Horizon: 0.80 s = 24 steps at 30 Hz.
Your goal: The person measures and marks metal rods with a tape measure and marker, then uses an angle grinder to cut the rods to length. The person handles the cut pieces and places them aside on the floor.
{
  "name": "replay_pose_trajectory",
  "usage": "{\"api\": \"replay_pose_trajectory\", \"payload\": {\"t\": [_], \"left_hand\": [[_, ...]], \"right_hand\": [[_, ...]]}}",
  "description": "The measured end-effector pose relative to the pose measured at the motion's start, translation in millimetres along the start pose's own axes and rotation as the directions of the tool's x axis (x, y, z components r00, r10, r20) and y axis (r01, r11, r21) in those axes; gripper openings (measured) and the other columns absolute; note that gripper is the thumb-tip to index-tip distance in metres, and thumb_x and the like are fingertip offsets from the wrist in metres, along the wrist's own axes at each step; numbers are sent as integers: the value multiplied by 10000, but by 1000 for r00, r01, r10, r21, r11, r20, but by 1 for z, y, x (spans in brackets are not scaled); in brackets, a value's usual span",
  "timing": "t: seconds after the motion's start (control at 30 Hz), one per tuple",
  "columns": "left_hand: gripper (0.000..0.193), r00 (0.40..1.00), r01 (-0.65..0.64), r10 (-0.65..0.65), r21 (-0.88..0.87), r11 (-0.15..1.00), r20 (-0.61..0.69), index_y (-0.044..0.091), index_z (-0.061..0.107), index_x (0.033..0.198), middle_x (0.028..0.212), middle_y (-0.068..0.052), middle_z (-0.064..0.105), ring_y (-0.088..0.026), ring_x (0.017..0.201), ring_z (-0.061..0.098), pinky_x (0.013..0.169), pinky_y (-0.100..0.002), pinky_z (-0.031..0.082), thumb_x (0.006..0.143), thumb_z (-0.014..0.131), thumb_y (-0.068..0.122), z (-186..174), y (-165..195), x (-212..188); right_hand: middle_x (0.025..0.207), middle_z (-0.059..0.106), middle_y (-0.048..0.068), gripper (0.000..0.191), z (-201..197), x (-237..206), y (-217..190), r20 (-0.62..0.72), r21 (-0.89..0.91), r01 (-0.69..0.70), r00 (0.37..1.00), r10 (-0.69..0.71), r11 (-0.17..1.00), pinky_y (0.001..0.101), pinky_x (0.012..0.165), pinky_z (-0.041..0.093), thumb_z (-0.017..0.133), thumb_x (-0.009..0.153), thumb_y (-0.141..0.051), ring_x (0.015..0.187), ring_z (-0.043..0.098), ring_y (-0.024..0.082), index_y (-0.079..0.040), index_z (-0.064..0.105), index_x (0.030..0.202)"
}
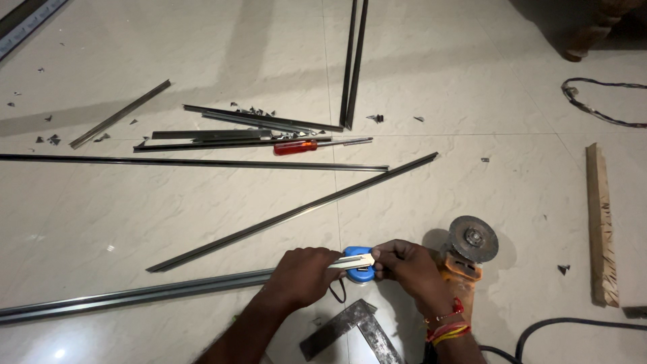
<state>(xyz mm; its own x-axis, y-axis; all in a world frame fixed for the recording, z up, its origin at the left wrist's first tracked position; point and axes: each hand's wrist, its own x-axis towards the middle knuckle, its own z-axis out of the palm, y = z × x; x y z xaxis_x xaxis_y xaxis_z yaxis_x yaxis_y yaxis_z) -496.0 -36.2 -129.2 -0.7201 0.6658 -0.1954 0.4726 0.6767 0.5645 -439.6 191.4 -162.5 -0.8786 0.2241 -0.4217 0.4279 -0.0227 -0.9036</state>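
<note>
My left hand (303, 276) grips the near end of a long grey metal channel (135, 294) that lies on the tiled floor and runs off to the left. A blue tape measure (358, 264) sits between my two hands at that end, its pale tape lying across it. My right hand (404, 266) pinches the tape measure from the right, with red thread bands on its wrist. A steel try square (360, 327) lies on the floor just below my hands.
An orange angle grinder (468, 249) with its disc facing up lies right of my right hand, its black cable (573, 325) trailing right. Several long metal strips (290, 214), a red-handled screwdriver (296, 146), metal offcuts and a wooden block (602, 229) lie about.
</note>
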Motion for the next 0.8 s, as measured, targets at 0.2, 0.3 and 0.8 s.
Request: {"api": "replay_pose_trajectory", "payload": {"t": [0.2, 0.3, 0.8], "left_hand": [[308, 999, -4, 0, -77, 997, -50, 133, 745, 1150, 984, -121, 760, -330, 925, 723, 838, -454, 548, 905, 697, 313, -1, -1, -2], [278, 999, -7, 2, -100, 995, -50, 154, 761, 1127, 968, -123, 762, -335, 915, 725, 832, -455, 551, 895, 693, 293, -1, -2, -2], [285, 994, 54, -66, -132, 990, -85, 235, 780, 1108, 944, -111, 759, -340, 922, 721, 839, -462, 561, 862, 733, 372, 2, -6, -5]], "right_hand": [[724, 696, 68, 234, 3, 1, 0, -2, 21, 8, 1000, -8, 1000, 295, 651, 572, 720, 914, -162, 651, 644, 147, 56, 753, 992], [726, 720, 63, 239, 2, -6, -8, -70, -114, -7, 998, -1, 994, 292, 639, 569, 730, 903, -199, 645, 659, 144, 21, 760, 990], [861, 824, 74, 161, 152, -85, 32, 393, -700, 479, 878, -274, 530, 322, 734, 603, 716, 802, -109, 800, 796, 193, -89, 809, 933]]}}
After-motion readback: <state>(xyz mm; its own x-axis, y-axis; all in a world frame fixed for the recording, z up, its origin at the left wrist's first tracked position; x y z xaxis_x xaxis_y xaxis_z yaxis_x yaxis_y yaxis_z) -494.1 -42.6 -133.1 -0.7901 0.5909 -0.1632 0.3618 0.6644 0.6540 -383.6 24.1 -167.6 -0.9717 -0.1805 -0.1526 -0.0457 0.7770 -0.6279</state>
